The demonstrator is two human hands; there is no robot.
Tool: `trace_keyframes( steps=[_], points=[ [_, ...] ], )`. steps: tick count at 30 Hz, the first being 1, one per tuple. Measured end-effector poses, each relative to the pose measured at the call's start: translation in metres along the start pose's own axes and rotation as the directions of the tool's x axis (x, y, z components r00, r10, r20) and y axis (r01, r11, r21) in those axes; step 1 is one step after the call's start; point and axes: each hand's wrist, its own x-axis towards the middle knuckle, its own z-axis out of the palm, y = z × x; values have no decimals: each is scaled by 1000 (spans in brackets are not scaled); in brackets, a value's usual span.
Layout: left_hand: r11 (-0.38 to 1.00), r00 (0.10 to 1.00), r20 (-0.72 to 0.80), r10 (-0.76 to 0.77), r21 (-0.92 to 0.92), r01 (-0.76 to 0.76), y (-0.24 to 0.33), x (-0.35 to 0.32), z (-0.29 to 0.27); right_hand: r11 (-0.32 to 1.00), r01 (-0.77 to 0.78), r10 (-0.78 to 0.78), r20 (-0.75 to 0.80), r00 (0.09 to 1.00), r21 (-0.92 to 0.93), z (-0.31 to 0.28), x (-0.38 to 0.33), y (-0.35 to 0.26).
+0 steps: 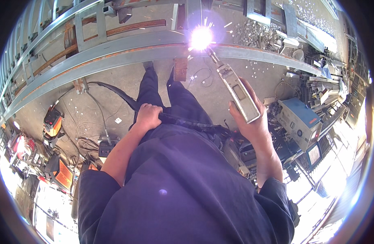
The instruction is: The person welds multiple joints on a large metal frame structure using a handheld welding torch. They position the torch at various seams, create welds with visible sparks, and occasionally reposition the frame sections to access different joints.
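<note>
The right hand (252,122) is wrapped tight around a long grey metal welding tool (235,87). Its grip is clenched on the lower end of the tool, with the fingers curled round it. The tool points up and away from the person. Its thin tip meets a long grey steel beam (113,57) that has some orange rust on it. Right where the tip touches the beam there is a very bright white spark (201,37), and little bits of light fly out from it.

The left hand (148,116) is closed in a fist around a thick black cable (183,121). The hand rests near the person's hip, and the cable runs across the front of the dark blue work clothes (174,183) toward the right side. It also goes off to the left, along the grey concrete floor (113,93).

The two hands are well apart, one on each side of the body. The person's legs and dark shoes stand on the floor just under the beam.

On the right, near the right arm, sits a blue and grey box-shaped machine (298,122). Behind it lies a pile of grey metal pieces (325,87). On the left of the floor is a small orange and black machine (53,122).
</note>
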Motion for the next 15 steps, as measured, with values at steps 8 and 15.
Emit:
trace_keyframes(
  steps=[8,15],
  points=[
    [1000,1000,1,-14,-11,14,1,-1,-2,1000,-13,13,-2,1000,25,-1,2,-3],
    [1000,1000,-13,2,-8,-2,0,0,0,999,-41,41,13,999,22,-2,2,-3]
  ],
)
